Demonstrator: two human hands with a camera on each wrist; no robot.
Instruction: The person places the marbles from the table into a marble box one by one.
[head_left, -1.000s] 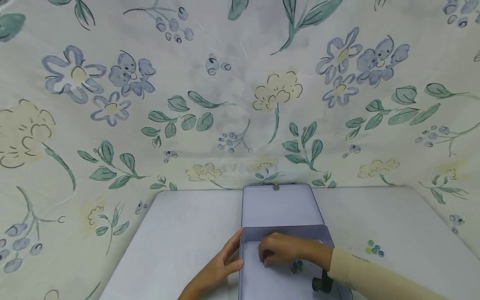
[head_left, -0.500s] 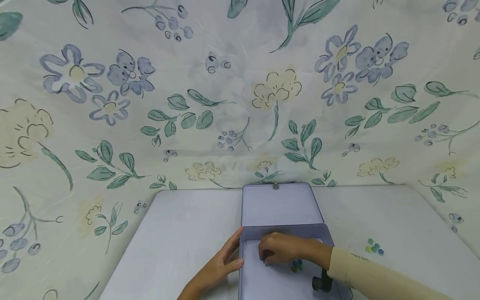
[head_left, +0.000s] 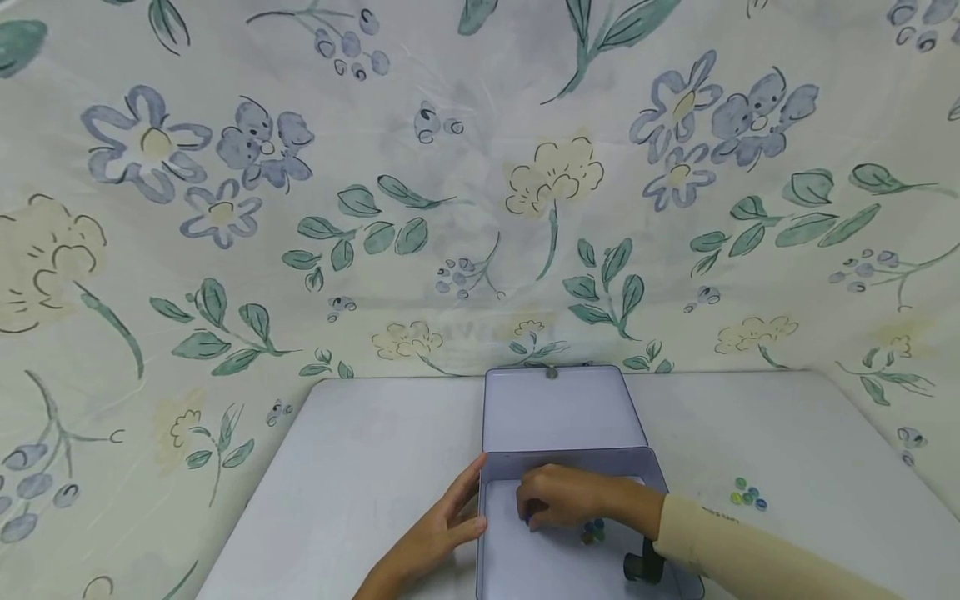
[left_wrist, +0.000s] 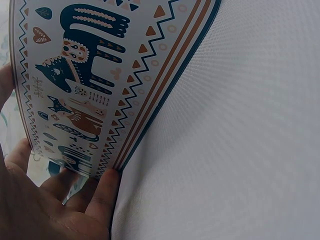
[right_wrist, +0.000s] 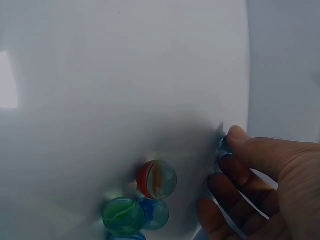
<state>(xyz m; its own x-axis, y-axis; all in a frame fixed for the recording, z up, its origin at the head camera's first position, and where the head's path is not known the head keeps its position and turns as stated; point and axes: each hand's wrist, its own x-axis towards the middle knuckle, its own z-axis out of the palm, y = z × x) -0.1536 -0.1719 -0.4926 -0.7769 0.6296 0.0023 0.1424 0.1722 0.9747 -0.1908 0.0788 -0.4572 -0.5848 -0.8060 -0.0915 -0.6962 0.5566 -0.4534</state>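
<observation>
An opened tin box with a pale inside lies on the table, its lid folded back. My left hand rests against the tin's left side. The left wrist view has its fingers spread along the outer wall, printed with animals. My right hand is inside the tin, low over its floor. Between thumb and forefinger it pinches a blue marble, mostly hidden by the fingers. Beside that hand several marbles sit together, among them a clear orange-striped marble and a green marble.
More glass marbles, green, yellow and blue, lie on the white table right of the tin. A black object, apparently the wrist camera, is at the right wrist. A flowered cloth hangs behind the table.
</observation>
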